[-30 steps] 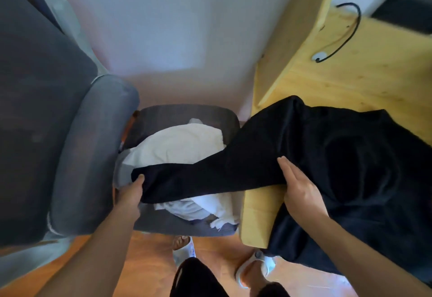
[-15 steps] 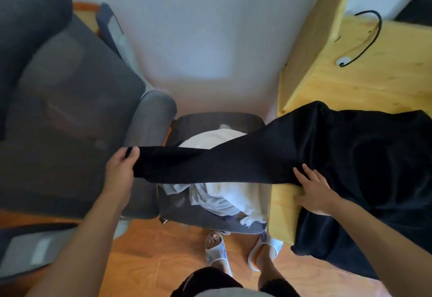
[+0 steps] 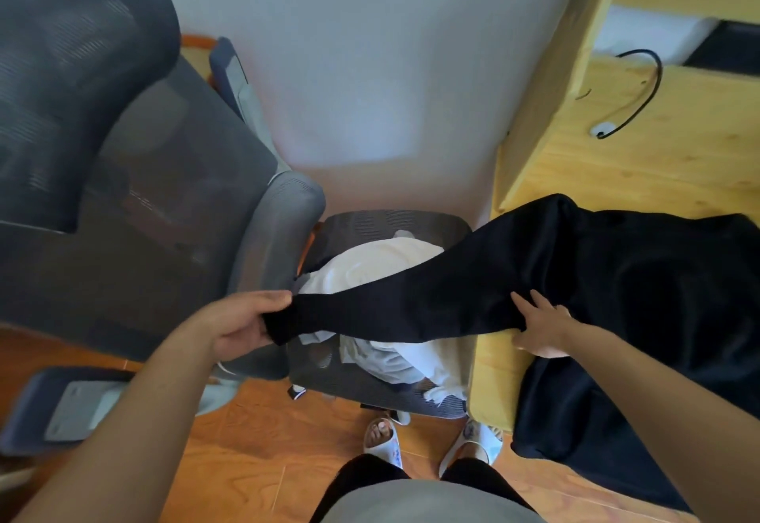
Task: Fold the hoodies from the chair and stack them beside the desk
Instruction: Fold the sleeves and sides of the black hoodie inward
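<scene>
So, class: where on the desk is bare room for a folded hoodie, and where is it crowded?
Bare wood lies on the desk between the black hoodie and the cable. The near half is crowded: the hoodie covers it, overhanging the front edge.

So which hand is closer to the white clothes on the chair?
Left. The left hand grips the black hoodie's sleeve right beside the white clothes; the right hand presses the hoodie on the desk, farther off.

A home study corner: pine desk [image 3: 666,177], mesh office chair [image 3: 135,210], wood-plank floor [image 3: 255,452], slippered feet [image 3: 384,438].
</scene>
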`<move>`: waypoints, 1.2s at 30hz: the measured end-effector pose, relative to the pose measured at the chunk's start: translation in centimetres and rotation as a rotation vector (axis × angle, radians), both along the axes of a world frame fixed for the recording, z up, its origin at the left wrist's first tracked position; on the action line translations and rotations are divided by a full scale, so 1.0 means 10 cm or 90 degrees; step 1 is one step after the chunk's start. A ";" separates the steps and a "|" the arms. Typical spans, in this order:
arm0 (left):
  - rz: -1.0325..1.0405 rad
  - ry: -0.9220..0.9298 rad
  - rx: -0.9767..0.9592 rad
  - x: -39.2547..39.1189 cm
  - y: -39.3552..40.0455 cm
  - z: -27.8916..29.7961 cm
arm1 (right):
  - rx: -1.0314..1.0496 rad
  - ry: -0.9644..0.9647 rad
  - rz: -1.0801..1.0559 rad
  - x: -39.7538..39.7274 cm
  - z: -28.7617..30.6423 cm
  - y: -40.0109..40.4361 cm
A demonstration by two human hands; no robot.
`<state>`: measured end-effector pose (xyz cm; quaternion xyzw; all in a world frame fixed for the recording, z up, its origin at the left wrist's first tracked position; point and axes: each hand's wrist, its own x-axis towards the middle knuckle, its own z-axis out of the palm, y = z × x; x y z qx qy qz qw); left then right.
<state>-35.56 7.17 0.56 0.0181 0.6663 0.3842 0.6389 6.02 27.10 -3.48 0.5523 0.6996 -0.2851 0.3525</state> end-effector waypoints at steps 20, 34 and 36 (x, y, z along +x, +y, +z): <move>0.073 0.322 0.074 -0.03 -0.11 -0.11 | 0.008 0.010 -0.018 -0.02 0.02 -0.08; 0.094 0.399 0.006 -0.09 -0.01 -0.61 | 0.077 0.053 0.066 0.09 -0.17 0.08; 0.087 0.470 -0.018 -0.02 -0.01 -0.62 | 0.084 0.027 0.056 0.08 -0.31 0.08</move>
